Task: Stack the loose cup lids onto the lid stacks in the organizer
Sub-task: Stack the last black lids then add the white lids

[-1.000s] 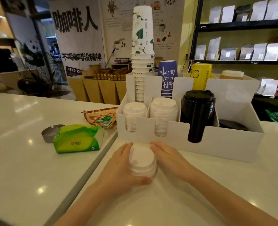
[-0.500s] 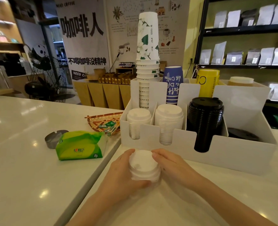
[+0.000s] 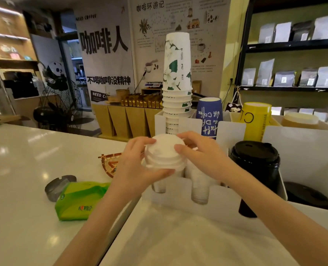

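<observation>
A small stack of white cup lids [image 3: 164, 153] is held in the air between my left hand [image 3: 138, 167] and my right hand [image 3: 199, 154]. It hovers just above the leftmost front slot of the white organizer [image 3: 226, 196]. The white lid stack in that slot is mostly hidden; only its lower part [image 3: 159, 187] shows through the cut-out. A second white lid stack [image 3: 199, 187] stands in the slot to the right. A tall black lid stack [image 3: 256, 164] fills the third slot.
Paper cup stacks stand in the organizer's back row: white floral [image 3: 177, 77], blue [image 3: 210, 116], yellow [image 3: 255, 120]. A green tissue pack [image 3: 78, 200], a grey ashtray [image 3: 55, 187] and a woven tray [image 3: 111, 162] lie on the white counter to the left. Black lids [image 3: 307, 194] lie in the right compartment.
Both hands have lifted the white lids off the counter and carried them up and forward, to just above the left front slot.
</observation>
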A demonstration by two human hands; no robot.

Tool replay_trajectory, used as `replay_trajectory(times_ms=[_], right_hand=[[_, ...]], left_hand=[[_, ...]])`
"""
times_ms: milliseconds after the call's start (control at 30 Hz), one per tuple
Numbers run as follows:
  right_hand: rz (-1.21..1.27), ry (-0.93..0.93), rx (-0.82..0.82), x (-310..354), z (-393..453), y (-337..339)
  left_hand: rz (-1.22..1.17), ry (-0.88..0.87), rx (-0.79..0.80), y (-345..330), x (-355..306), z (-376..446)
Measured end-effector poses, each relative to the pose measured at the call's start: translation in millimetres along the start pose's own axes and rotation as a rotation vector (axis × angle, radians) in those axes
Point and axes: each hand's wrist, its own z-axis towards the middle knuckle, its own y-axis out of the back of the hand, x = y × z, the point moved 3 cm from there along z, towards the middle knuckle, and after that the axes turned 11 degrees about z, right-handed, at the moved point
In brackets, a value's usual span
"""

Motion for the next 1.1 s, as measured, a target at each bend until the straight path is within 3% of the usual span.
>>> replay_trajectory(times_ms=[233, 633, 1100], right_hand=[[-0.098, -0.034, 0.047, -15.1, 44.3, 2.4], [-0.406, -0.032, 0.139, -40.6, 52.9, -14.8], [-0.724, 0.027, 0.192, -40.5, 47.1, -21.7]], left_hand=[[-0.022, 0.154, 0.015, -30.0, 25.8, 40.0], [0.302, 0.126, 0.138, -42.1, 36.1, 38.0], [0.482, 0.032, 0.277, -40.0, 30.6, 35.7]])
